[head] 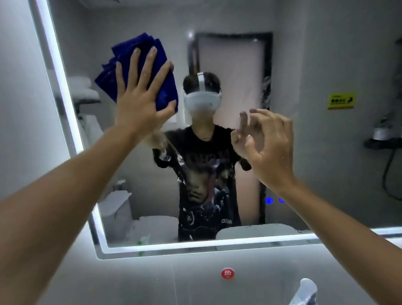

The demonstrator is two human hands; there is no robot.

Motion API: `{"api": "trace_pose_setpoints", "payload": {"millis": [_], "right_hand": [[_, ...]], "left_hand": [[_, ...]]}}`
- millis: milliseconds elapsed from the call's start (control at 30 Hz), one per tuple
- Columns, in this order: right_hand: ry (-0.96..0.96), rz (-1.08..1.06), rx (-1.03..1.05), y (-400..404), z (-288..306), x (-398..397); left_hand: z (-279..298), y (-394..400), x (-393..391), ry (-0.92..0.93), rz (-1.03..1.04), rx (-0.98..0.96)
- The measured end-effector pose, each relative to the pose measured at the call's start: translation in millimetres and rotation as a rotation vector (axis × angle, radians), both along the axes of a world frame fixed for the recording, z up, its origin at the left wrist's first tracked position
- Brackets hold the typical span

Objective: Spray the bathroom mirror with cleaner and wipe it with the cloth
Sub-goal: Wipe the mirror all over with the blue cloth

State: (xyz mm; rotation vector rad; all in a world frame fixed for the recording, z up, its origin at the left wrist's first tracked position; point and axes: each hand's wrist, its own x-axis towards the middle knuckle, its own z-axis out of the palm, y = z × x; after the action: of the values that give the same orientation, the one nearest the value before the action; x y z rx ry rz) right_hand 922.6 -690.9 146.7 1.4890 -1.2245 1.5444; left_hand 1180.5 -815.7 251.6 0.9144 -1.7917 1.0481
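While the left hand presses flat against the bathroom mirror, its fingers are spread wide over a folded dark blue cloth, pinning the cloth to the glass in the upper left part of the mirror, near the lit left edge. The cloth bunches out above and to the left of the fingers, and the thumb lies along its lower right corner. The right hand is raised in front of the middle of the mirror, well apart from the cloth; it holds nothing, with the fingers loosely curled and the thumb and forefinger drawn toward each other. Whether it touches the glass cannot be told. Both forearms are bare and reach up from the bottom corners of the view. A bright white light strip runs along the mirror's left and bottom edges. Low on the glass, beside the right wrist, a round blue touch button glows. On the grey wall below the mirror sits a round red sticker, and the top of a chrome faucet shows at the bottom edge. A yellow sign appears in the reflection at right.
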Motion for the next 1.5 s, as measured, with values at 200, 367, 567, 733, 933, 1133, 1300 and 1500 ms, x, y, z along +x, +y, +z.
{"api": "trace_pose_setpoints", "payload": {"millis": [200, 367, 567, 733, 933, 1133, 1300, 1500], "right_hand": [[0.003, 0.040, 0.051, -9.0, -25.8, 17.5], [0.046, 0.054, 0.072, -11.4, -46.5, 29.8], [0.113, 0.056, 0.129, -9.3, -68.3, 33.2], [0.165, 0.037, 0.159, -5.0, -80.4, 35.5], [0.234, 0.012, 0.180, -11.3, -71.4, 44.4], [0.296, 0.010, 0.158, -17.6, -51.0, 66.4], [0.284, -0.049, 0.178, -21.0, -23.0, 81.3], [0.283, -0.013, 0.103, -23.3, -30.0, 94.5]], "left_hand": [[-65.2, 0.5, -14.2, 0.022, -0.033, 0.015], [-125.8, -2.2, -14.6, -0.027, -0.029, 0.009], [-234.5, 2.0, -14.9, -0.094, -0.078, 0.043], [-300.8, 6.4, -1.9, -0.201, -0.067, 0.113], [-279.1, 9.2, 2.0, -0.225, -0.094, 0.128], [-168.2, 2.6, 2.8, -0.093, -0.078, 0.019], [-95.6, -8.8, 22.3, -0.040, -0.046, -0.010], [-118.5, -14.9, 30.5, 0.109, -0.087, -0.039]]}}
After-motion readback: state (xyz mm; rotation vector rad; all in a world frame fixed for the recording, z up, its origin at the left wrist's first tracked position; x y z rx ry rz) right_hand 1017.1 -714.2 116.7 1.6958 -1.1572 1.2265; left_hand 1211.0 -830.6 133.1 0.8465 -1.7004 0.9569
